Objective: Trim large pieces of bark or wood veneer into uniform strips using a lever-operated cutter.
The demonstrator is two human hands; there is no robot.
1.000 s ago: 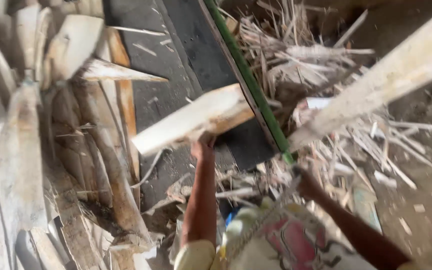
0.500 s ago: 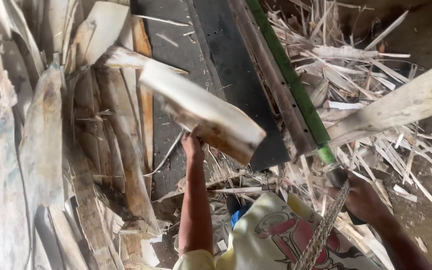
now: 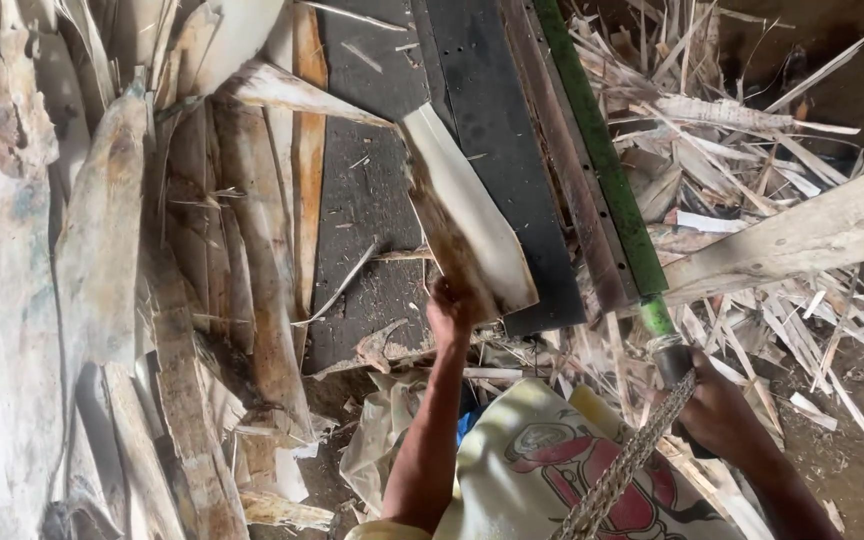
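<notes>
Stack of bark-like sheaths, pale and stained, fills whole left side, pieces overlapping lengthwise. Dark desk, flat black slab w/ small holes, runs top centre down to mid-frame; loose fibres on it. Long lever blade, green bar over rusty edge, lies along desk's right side, slanting down-right. Heap of split strips, pale, scattered over ground at right. Wooden plank crosses right edge, tilted up to the right. Printed sack, cream w/ red design, bottom centre, over the person's lap. Sheath piece: pale inner face up, brown rough edge on left, lying on the desk just left of the blade, lower end overhanging desk's near edge. Left hand: grip closed round lower end of the sheath piece. Right hand: grip closed round dark handle at blade's near end. Braided rope runs from handle area down across the sack.
</notes>
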